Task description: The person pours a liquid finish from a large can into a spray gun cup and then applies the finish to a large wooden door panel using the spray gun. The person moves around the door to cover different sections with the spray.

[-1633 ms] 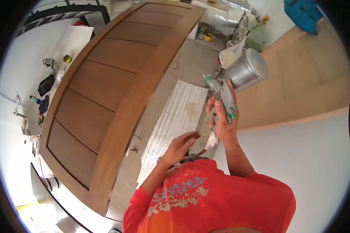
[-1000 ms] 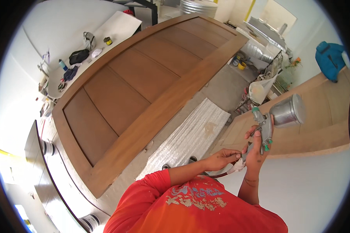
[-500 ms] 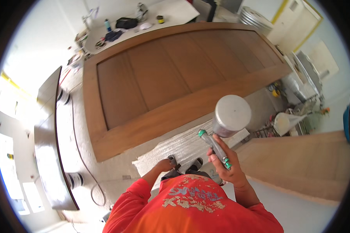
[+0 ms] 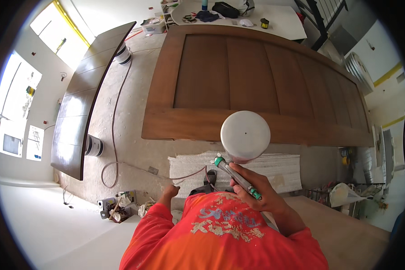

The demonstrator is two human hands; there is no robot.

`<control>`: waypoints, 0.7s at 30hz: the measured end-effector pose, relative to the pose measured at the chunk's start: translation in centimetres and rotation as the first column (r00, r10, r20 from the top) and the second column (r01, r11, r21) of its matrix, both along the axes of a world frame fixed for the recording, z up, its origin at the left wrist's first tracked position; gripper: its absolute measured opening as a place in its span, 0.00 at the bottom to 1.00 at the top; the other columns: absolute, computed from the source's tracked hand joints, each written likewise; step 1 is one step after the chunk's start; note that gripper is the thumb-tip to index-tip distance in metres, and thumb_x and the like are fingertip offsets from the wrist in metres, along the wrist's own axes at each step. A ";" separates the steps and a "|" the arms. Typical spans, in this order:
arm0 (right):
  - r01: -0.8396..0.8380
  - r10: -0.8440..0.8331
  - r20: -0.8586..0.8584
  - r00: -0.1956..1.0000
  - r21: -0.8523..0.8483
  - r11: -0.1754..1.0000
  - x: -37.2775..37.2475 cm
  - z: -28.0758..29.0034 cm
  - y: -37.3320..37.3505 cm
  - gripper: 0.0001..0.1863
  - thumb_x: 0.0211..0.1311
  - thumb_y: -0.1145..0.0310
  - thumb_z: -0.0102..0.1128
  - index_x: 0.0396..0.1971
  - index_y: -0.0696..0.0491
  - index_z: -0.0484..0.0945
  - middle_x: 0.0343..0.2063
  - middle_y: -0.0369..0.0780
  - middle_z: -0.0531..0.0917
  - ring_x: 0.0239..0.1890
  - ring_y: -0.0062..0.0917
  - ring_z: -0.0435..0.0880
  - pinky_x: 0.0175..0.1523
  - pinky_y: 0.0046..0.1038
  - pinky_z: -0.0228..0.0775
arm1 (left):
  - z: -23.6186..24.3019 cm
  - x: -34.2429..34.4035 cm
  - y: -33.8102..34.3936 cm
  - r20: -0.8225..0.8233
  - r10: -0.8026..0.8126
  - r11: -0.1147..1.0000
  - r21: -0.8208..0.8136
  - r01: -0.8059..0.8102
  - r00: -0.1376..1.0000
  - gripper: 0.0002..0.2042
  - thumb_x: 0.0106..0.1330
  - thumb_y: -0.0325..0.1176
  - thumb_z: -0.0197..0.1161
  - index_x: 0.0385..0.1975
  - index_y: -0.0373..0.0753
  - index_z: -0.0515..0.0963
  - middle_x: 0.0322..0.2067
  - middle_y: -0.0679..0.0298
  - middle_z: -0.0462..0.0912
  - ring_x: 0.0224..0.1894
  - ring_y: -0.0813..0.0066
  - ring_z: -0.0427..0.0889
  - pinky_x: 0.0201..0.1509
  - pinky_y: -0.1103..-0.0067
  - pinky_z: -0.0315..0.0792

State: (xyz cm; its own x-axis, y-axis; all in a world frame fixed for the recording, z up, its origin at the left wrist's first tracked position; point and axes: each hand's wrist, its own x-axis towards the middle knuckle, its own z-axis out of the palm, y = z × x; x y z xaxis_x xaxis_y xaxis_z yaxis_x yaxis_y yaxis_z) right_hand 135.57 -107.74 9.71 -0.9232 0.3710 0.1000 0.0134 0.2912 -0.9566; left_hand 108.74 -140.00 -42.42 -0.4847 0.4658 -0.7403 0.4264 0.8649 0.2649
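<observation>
One gun (image 4: 239,178), gripped in the right hand (image 4: 266,192), sat just ahead of the torso and a bit right of centre. Its long axis ran from near right to far left, green-ringed nozzle end at far left, green knobs (image 4: 255,194) at near right. Fingers wrapped the body; trigger was out of sight. Cup (image 4: 245,135) stood off the far side of the gun: round, pale, smooth lid with a small dark dot in it.

Key relation: brown panel (image 4: 252,85) lay directly beyond gun and cup, long axis left to right, so the gun's axis slanted to its near edge. Right hand was clearly nearer the panel. Left hand (image 4: 170,192) hung low at near left, well apart from the right and near the hose (image 4: 116,110); couldn't tell if it held anything.

Materials: brown panel was wood-look, matt, raised frame round recessed boards with straight grooves. Mat (image 4: 281,173) between panel and person was pale, ribbed, ragged at its left end. Hose was thin, reddish, looped on rough grey concrete at left.

Further out: dark panel (image 4: 87,81) at far left, glossy, window glare on it, on round buckets (image 4: 94,146). White table (image 4: 283,28) behind the brown panel carried a black bag (image 4: 226,9) and a small dark-and-yellow can (image 4: 264,23).
</observation>
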 end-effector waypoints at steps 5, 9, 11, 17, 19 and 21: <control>0.086 -0.088 -0.028 0.996 -0.068 0.994 -1.9 0.7 0.1 0.31 0.71 0.78 0.57 0.74 0.57 0.66 0.46 0.44 0.85 0.46 0.24 0.85 0.57 0.27 0.75 | -1.8 2.9 -3.5 0.221 0.184 0.972 -0.188 -0.144 0.958 0.29 0.71 0.58 0.57 0.44 0.32 0.86 0.42 0.43 0.88 0.47 0.47 0.87 0.52 0.58 0.79; 0.220 -0.225 -0.084 0.971 -0.062 0.973 -2.7 0.6 1.3 0.32 0.73 0.77 0.56 0.75 0.57 0.63 0.39 0.39 0.82 0.37 0.19 0.80 0.48 0.24 0.75 | -0.4 4.4 -3.1 0.269 0.249 0.962 -0.175 -0.207 0.930 0.28 0.70 0.58 0.57 0.40 0.33 0.85 0.29 0.51 0.87 0.30 0.57 0.87 0.37 0.60 0.81; 0.265 -0.277 -0.110 0.955 -0.112 0.958 -3.5 1.3 1.6 0.33 0.75 0.74 0.54 0.77 0.54 0.60 0.37 0.36 0.80 0.34 0.14 0.76 0.37 0.19 0.71 | -0.6 4.5 -3.2 0.269 0.259 0.966 -0.091 -0.243 0.928 0.27 0.70 0.57 0.58 0.39 0.33 0.85 0.26 0.52 0.86 0.27 0.59 0.86 0.33 0.61 0.80; 0.405 -0.444 -0.187 0.876 -0.213 0.889 -6.0 3.6 3.5 0.32 0.77 0.73 0.53 0.78 0.51 0.60 0.34 0.31 0.77 0.33 0.12 0.73 0.40 0.19 0.71 | -2.7 3.0 -2.5 0.282 0.277 0.958 -0.012 -0.285 0.919 0.26 0.71 0.54 0.57 0.41 0.31 0.84 0.31 0.45 0.87 0.32 0.51 0.89 0.38 0.59 0.81; 0.462 -0.493 -0.176 0.852 -0.192 0.866 -6.4 4.9 4.1 0.32 0.77 0.73 0.52 0.78 0.51 0.59 0.34 0.31 0.77 0.33 0.11 0.73 0.39 0.18 0.71 | -4.1 1.7 -2.1 0.280 0.266 0.964 -0.051 -0.262 0.922 0.24 0.71 0.53 0.60 0.44 0.33 0.84 0.34 0.56 0.88 0.33 0.62 0.88 0.35 0.63 0.80; 0.508 -0.534 -0.180 0.826 -0.172 0.844 -6.5 5.4 4.8 0.32 0.77 0.74 0.52 0.78 0.50 0.59 0.34 0.31 0.77 0.33 0.11 0.74 0.38 0.18 0.72 | -5.5 1.1 -2.0 0.252 0.238 0.969 -0.002 -0.245 0.938 0.24 0.72 0.54 0.60 0.43 0.34 0.85 0.35 0.54 0.88 0.35 0.59 0.88 0.38 0.62 0.80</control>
State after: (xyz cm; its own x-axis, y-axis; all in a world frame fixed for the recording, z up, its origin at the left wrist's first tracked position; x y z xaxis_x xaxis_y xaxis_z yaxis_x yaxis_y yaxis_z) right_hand 129.04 -102.97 15.10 -0.5495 0.8115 0.1990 -0.0742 0.1899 -0.9790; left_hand 109.83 -142.04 -47.95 -0.3876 0.3806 -0.8396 0.1229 0.9240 0.3621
